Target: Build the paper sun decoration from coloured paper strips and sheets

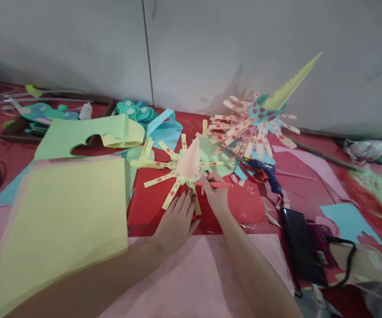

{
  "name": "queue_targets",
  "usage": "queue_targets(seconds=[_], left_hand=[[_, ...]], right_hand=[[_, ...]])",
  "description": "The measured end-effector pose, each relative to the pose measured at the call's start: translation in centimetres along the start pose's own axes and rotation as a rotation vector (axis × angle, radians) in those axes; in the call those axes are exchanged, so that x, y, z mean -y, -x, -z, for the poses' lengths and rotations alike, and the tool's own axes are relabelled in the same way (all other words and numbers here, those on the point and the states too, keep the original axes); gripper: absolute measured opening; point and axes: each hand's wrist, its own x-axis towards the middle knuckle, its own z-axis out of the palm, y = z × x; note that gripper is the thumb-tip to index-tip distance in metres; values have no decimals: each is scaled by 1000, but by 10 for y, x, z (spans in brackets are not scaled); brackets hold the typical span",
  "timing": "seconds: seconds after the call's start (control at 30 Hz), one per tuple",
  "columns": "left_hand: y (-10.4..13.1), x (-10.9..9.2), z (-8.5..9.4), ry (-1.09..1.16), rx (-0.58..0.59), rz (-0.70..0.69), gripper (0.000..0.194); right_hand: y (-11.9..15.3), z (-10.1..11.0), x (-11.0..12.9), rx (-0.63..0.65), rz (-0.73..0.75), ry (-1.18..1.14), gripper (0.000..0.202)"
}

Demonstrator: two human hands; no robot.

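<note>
A pale pink paper cone (188, 162) stands in the middle of a ring of yellow paper strips (171, 193) marked with red letters and stars. It rests on a red sheet (151, 207). My left hand (179, 211) lies flat with its fingers stretched over the lower strips. In my right hand (215, 194) is a red pen (222, 185), its tip beside a strip just below the cone. Behind, to the right, a finished-looking piece has a tall yellow paper cone (292, 86) and many lettered strips around a blue, heart-marked band (262, 112).
Yellow sheets (75, 207) are stacked at the left, with cut green paper (78, 130) above them. A blue glue gun (270, 174), scissors (230, 153) and a black wallet-like case (301, 247) lie at the right. A white bottle (85, 111) stands near a dark tray (22, 137).
</note>
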Motion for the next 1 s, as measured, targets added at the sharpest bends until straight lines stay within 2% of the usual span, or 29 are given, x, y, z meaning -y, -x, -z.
queue_targets(seconds=[0.17, 0.4, 0.73, 0.87, 1.0], left_hand=[[0, 0, 0, -5, 3, 3, 48], [-1, 0, 0, -15, 18, 0, 48], [0, 0, 1, -10, 28, -6, 48], [-1, -1, 2, -40, 51, 8, 48], [-2, -1, 3, -54, 69, 0, 48]], right_hand=[[0, 0, -1, 74, 34, 15, 33], [-1, 0, -2, 18, -1, 61, 33], [-2, -1, -3, 64, 23, 124, 31], [-2, -1, -3, 24, 39, 177, 32], [-2, -1, -3, 18, 17, 136, 32]])
